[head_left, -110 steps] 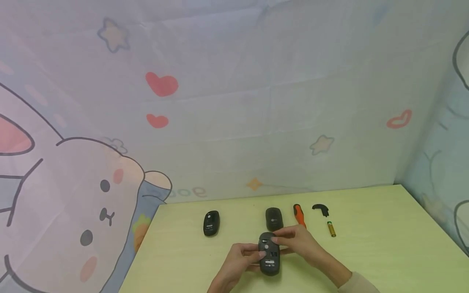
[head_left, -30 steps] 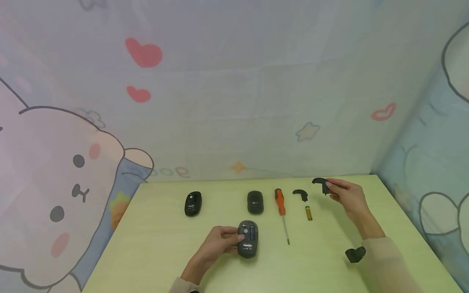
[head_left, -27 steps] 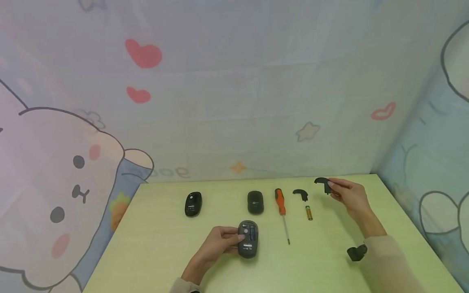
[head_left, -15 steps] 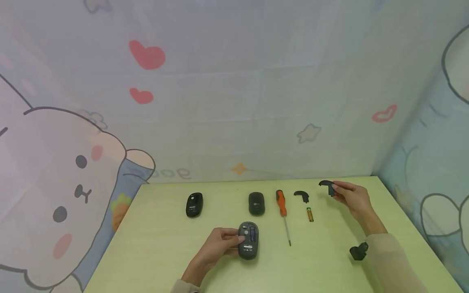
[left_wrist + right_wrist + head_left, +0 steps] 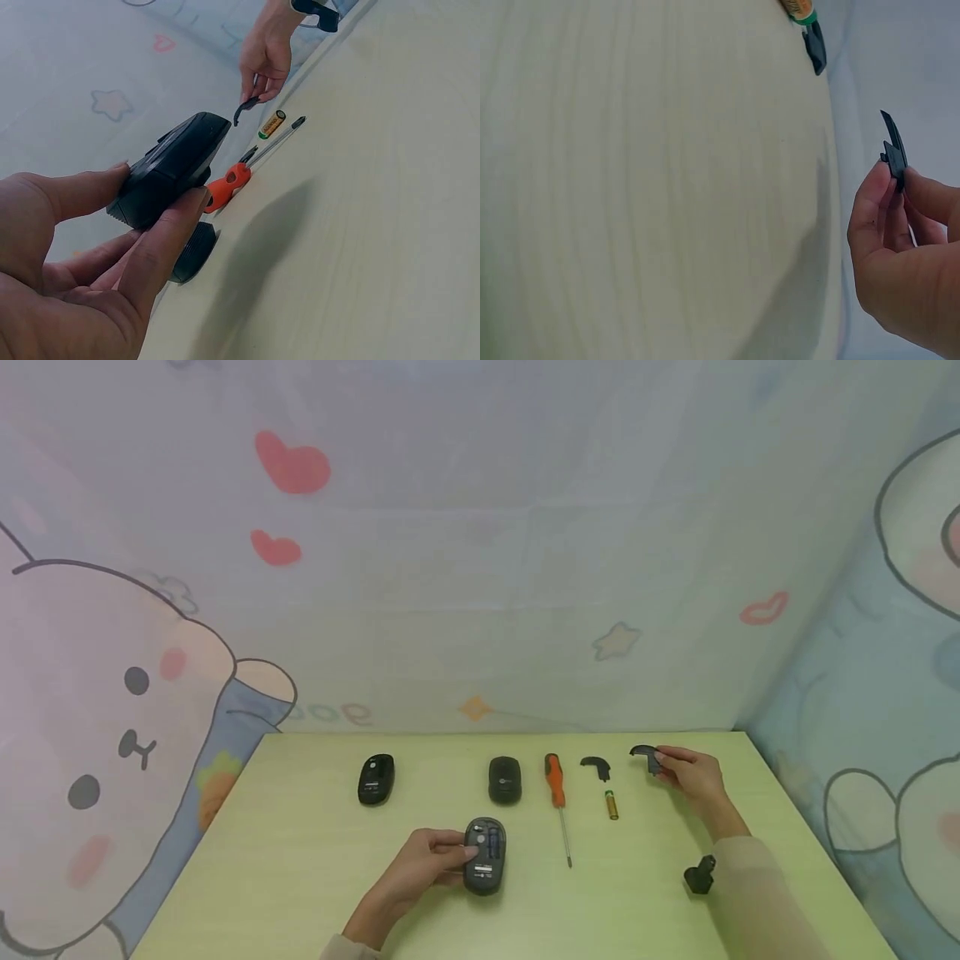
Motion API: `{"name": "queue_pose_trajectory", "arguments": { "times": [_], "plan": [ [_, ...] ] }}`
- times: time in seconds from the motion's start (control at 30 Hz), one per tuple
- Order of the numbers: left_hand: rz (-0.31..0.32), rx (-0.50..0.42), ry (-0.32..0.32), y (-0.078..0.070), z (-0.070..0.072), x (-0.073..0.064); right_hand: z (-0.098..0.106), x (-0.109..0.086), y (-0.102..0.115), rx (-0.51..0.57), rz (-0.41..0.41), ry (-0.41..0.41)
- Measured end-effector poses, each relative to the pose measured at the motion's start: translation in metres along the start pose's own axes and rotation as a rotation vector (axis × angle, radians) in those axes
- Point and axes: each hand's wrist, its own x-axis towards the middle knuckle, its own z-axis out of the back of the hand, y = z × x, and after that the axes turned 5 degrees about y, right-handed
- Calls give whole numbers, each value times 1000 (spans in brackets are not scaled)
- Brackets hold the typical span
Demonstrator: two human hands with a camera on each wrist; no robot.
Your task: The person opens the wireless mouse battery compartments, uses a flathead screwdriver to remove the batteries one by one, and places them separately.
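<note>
Count three mice [image 5: 483, 870], one gripped in left hand [image 5: 422, 868]; two covers [image 5: 647, 752], one pinched in right hand [image 5: 695, 779]; one screwdriver [image 5: 557, 789] left of one battery [image 5: 612, 807].

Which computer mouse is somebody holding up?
The front mouse, in the left grip. The black mouse at far left and the middle mouse beside the screwdriver both lie on the table.

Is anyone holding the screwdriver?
No, the screwdriver lies on the table, with the left hand and the right hand both apart from it.
</note>
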Motion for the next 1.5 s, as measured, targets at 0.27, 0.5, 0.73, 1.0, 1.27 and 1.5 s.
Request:
{"name": "queue_pose_trajectory", "arguments": {
  "times": [0.27,0.5,0.73,1.0,1.27,1.5],
  "plan": [
    [4,37,-6,-13,23,-11,-27,11,-15,-65,-19,-43],
    [26,83,0,-21,41,-23,-53,19,-28,-46,-48,-60],
    [37,124,-4,-29,56,-32,-80,20,-35,-62,-43,-69],
    [25,68,12,-23,45,-22,-67,20,-23,-197,-13,-70],
    [16,-12,3,-4,13,-9,-34,14,-15,-452,21,-115],
    [-2,-37,-3,0,0,-3,-23,16,-6,-635,56,-115]
  ]
}}
